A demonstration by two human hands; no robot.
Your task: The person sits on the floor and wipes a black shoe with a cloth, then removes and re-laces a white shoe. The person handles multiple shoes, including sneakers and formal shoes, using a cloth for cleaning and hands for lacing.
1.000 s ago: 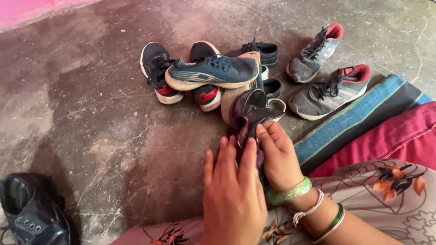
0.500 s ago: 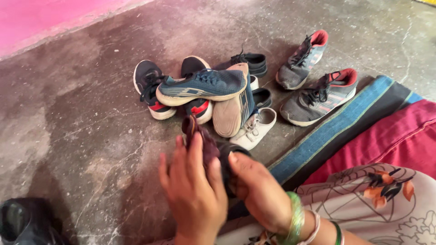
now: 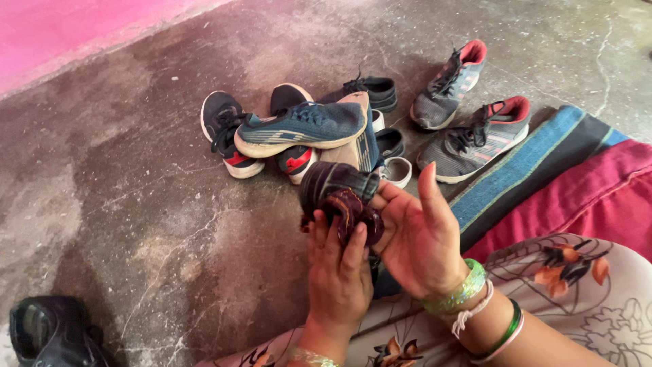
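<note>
Both hands, left (image 3: 337,272) & right (image 3: 415,234), grip dark shoe (image 3: 337,188) w/ cloth (image 3: 348,212), shoe partly hidden.

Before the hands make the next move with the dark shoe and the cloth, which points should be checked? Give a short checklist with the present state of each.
1. The dark shoe is supported: ok, the right hand cradles it from below, palm up.
2. The dark maroon cloth is on the shoe: ok, the left hand presses it there.
3. Grip of the right hand is firm: cannot tell, its fingers are partly spread.
4. The shoe is apart from the pile of shoes: ok, it is lifted in front of the pile.
5. The shoe's surface is clean: cannot tell, hands and cloth cover it.
</note>
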